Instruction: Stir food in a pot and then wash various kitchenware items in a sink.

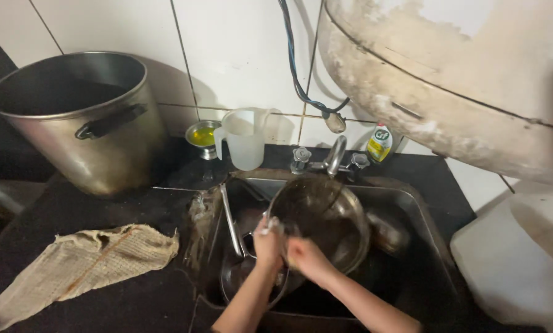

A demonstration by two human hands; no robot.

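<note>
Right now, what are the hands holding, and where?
The left hand grips the metal bowl at its near rim in the sink; the right hand presses inside it.

Two bare forearms, no sleeves in view, left hand (pixel 268 242), right hand (pixel 305 257), no gloves

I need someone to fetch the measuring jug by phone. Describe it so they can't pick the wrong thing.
Start at the big steel stockpot on the dark counter left of the sink. Move right along the tiled wall, past the small metal bowl holding yellow liquid. The jug stands next, just left of the tap: it is the only translucent white plastic vessel, with a handle and a spout.
</note>
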